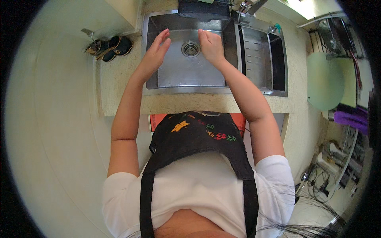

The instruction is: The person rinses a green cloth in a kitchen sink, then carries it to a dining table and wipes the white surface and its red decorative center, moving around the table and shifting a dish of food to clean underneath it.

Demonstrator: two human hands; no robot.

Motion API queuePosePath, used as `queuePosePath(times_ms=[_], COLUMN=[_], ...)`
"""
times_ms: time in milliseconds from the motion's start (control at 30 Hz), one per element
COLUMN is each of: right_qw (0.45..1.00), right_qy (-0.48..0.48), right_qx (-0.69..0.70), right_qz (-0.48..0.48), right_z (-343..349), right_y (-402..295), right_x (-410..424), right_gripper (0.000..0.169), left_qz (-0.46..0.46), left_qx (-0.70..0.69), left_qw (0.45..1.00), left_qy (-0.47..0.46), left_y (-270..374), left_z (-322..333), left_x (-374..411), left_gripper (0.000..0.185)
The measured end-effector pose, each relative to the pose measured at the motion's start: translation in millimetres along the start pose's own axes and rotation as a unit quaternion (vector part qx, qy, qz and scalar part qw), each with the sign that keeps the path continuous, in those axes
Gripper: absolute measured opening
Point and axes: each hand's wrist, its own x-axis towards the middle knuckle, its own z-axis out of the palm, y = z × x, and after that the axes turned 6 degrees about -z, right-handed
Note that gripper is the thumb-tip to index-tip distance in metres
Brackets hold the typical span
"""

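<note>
My left hand [157,49] hovers over the left side of a stainless steel sink basin [190,76], fingers stretched out and thumb apart, with nothing in it. Opposite it, my right hand [212,46] is curled into a fist above the basin's right part. No object shows in that fist, though its inner side is hidden. Between the two hands, the round drain strainer [190,49] is visible in the basin floor. A black apron [193,134] with coloured prints covers my front at the counter edge.
A slotted metal tray [257,59] sits in the narrow right compartment. Behind are a black container [204,10] and a faucet [245,6]. Dark pots [119,46] stand left. Along the right are a pale green round board [324,81], a dish rack [333,38] and a purple cloth [351,118].
</note>
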Motion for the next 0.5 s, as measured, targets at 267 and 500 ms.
queuePosePath(times_ms=[267, 500], right_qw=[0.992, 0.976], right_qy=[0.075, -0.116], right_qx=[0.076, -0.006], right_qz=[0.073, 0.185], right_z=[13.4, 25.3], right_y=[-17.3, 37.0], right_x=[-10.3, -41.7], right_gripper=[0.043, 0.022], left_qz=[0.044, -0.047], left_qx=[0.004, -0.057], left_qw=[0.995, 0.977], left_qy=[-0.086, -0.198], left_y=[-13.6, -59.7], left_z=[-5.7, -4.8], left_x=[16.9, 44.5], left_gripper=[0.051, 0.051])
